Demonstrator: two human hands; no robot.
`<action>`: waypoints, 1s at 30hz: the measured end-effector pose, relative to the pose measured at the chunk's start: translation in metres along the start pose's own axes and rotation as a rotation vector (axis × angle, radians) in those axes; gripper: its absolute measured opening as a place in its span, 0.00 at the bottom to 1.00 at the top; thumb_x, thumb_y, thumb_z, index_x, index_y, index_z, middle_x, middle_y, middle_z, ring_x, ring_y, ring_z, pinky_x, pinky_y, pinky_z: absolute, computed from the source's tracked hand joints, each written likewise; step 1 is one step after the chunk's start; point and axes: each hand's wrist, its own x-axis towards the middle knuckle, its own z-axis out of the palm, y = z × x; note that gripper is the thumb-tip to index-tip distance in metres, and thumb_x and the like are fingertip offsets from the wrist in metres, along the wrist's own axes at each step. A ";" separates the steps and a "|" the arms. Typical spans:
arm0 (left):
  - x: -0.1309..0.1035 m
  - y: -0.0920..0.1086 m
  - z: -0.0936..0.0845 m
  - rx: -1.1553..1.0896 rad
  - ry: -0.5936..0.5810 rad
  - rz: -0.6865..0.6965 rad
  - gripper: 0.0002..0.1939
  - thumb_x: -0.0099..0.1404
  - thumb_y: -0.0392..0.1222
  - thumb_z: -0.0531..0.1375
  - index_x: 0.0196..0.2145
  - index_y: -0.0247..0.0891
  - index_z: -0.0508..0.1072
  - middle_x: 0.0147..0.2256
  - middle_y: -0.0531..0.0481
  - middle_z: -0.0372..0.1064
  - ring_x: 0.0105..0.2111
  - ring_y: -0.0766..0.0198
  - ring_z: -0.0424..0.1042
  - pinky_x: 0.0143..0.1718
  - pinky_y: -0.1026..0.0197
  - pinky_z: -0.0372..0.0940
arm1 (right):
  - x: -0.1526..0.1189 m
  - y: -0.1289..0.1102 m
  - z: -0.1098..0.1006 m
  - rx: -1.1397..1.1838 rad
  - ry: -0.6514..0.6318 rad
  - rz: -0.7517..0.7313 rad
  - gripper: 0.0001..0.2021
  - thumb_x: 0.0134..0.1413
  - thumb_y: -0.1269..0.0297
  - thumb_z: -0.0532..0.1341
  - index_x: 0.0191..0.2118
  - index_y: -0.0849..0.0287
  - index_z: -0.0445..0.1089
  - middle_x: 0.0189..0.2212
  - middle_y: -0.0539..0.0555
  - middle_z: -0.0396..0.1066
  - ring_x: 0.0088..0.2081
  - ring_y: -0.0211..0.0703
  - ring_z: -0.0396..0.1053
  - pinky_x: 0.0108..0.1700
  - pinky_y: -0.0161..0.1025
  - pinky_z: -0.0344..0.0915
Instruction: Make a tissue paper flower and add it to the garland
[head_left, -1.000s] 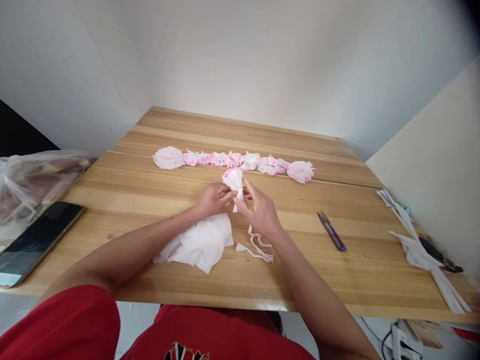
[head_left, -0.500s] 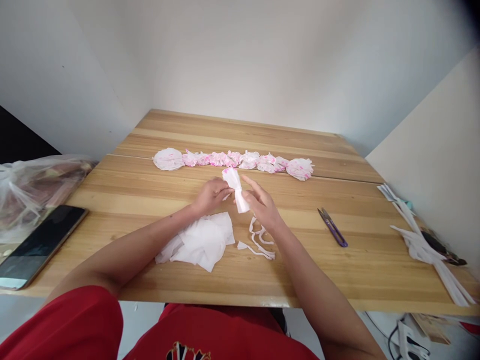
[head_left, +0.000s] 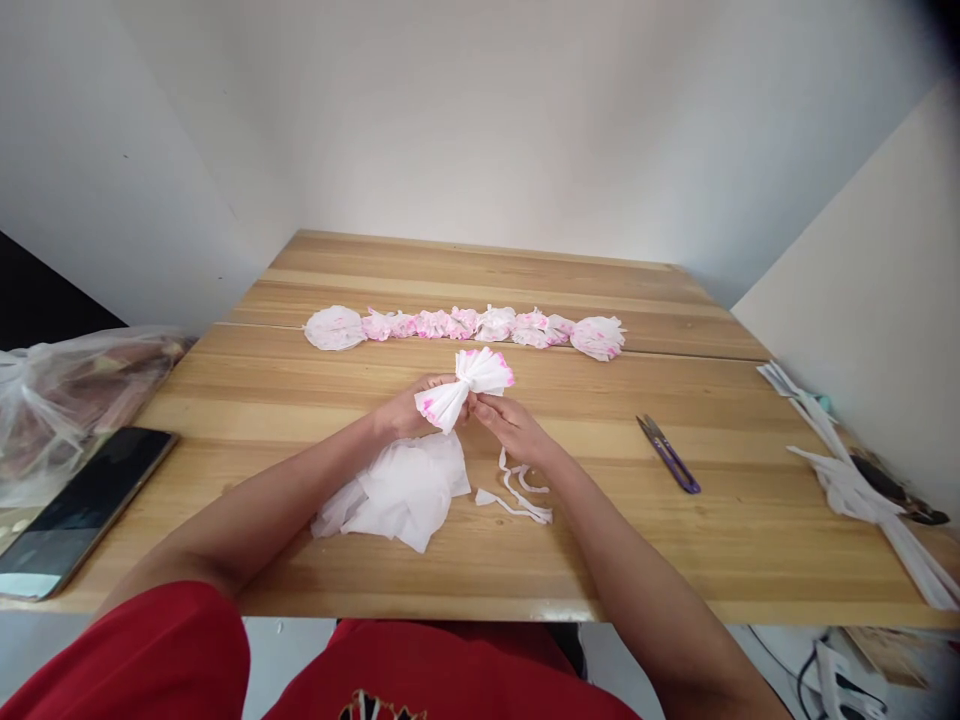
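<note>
A white pleated bow with pink edges (head_left: pixel 466 384), pinched narrow at its middle and fanned out at both ends, is held between my two hands. My left hand (head_left: pixel 414 408) grips it from behind, its fingers partly covered by the bow. The fingertips of my right hand (head_left: pixel 511 425) are pressed together at the bow's middle. Below my left hand lies a pile of thin white sheets (head_left: pixel 412 490). Thin white strips (head_left: pixel 525 503) rest beside the pile. Farther back, a row of pink-and-white crumpled flowers (head_left: pixel 450 322) stretches across the wooden table (head_left: pixel 585 560).
Purple-handled thread snips (head_left: pixel 670 455) lie to the right. White strips (head_left: pixel 862 490) and a dark object sit along the right edge. On the left are a black phone (head_left: pixel 82 505) and a clear plastic bag (head_left: pixel 67 400). Walls stand behind the table.
The bow has turned, and its ends are now spread into fans showing pink edges. My right hand's fingers have closed in under its middle. The view has shifted slightly.
</note>
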 end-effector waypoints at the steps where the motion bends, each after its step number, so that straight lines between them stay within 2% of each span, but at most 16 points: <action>1: 0.000 0.000 0.000 0.008 -0.008 -0.020 0.13 0.52 0.46 0.67 0.26 0.35 0.70 0.18 0.53 0.62 0.18 0.69 0.60 0.23 0.62 0.54 | 0.000 0.001 0.001 0.006 -0.004 0.007 0.26 0.59 0.39 0.51 0.33 0.58 0.72 0.32 0.52 0.72 0.38 0.45 0.68 0.46 0.40 0.64; 5: -0.001 0.003 0.001 0.095 -0.046 -0.080 0.14 0.49 0.44 0.67 0.22 0.36 0.66 0.18 0.55 0.59 0.19 0.69 0.59 0.26 0.61 0.55 | 0.001 0.001 0.005 0.086 -0.039 -0.060 0.24 0.57 0.39 0.54 0.32 0.55 0.72 0.31 0.52 0.72 0.41 0.47 0.68 0.51 0.45 0.64; 10: -0.004 0.007 0.006 0.165 -0.078 -0.088 0.15 0.49 0.45 0.68 0.20 0.36 0.67 0.17 0.56 0.56 0.19 0.69 0.57 0.27 0.59 0.56 | 0.001 -0.009 0.008 0.184 0.052 -0.091 0.17 0.57 0.46 0.59 0.42 0.52 0.75 0.48 0.54 0.73 0.55 0.49 0.66 0.60 0.46 0.59; 14: -0.005 0.011 0.008 0.256 -0.084 -0.070 0.17 0.49 0.48 0.68 0.20 0.36 0.65 0.19 0.55 0.58 0.21 0.68 0.58 0.27 0.60 0.56 | 0.002 -0.013 0.011 0.265 0.113 -0.071 0.15 0.58 0.49 0.60 0.43 0.51 0.77 0.52 0.54 0.72 0.54 0.50 0.67 0.58 0.46 0.63; 19: -0.006 0.016 0.007 0.410 -0.031 -0.004 0.14 0.51 0.46 0.66 0.23 0.35 0.66 0.25 0.53 0.60 0.26 0.67 0.59 0.30 0.63 0.56 | 0.005 -0.006 0.015 0.329 0.209 -0.055 0.16 0.56 0.48 0.62 0.41 0.53 0.78 0.46 0.53 0.76 0.53 0.49 0.69 0.60 0.45 0.60; 24: -0.004 0.011 0.004 0.504 0.070 0.022 0.12 0.58 0.47 0.60 0.27 0.34 0.66 0.28 0.53 0.60 0.26 0.69 0.56 0.28 0.64 0.53 | 0.006 -0.002 0.018 0.335 0.279 -0.032 0.15 0.56 0.50 0.62 0.40 0.55 0.77 0.40 0.54 0.78 0.51 0.49 0.70 0.56 0.45 0.63; 26: -0.004 0.007 0.004 0.538 0.056 0.001 0.13 0.59 0.47 0.59 0.27 0.34 0.65 0.25 0.54 0.59 0.25 0.69 0.55 0.27 0.65 0.52 | 0.005 -0.002 0.019 0.344 0.324 -0.024 0.15 0.56 0.50 0.62 0.39 0.56 0.77 0.36 0.54 0.78 0.47 0.48 0.72 0.51 0.44 0.66; 30: -0.005 0.004 0.003 0.612 -0.052 -0.005 0.10 0.63 0.45 0.54 0.30 0.36 0.66 0.19 0.57 0.56 0.21 0.69 0.54 0.25 0.65 0.53 | 0.004 0.002 0.019 0.426 0.350 0.026 0.17 0.56 0.48 0.62 0.39 0.58 0.75 0.25 0.51 0.74 0.34 0.45 0.72 0.40 0.41 0.67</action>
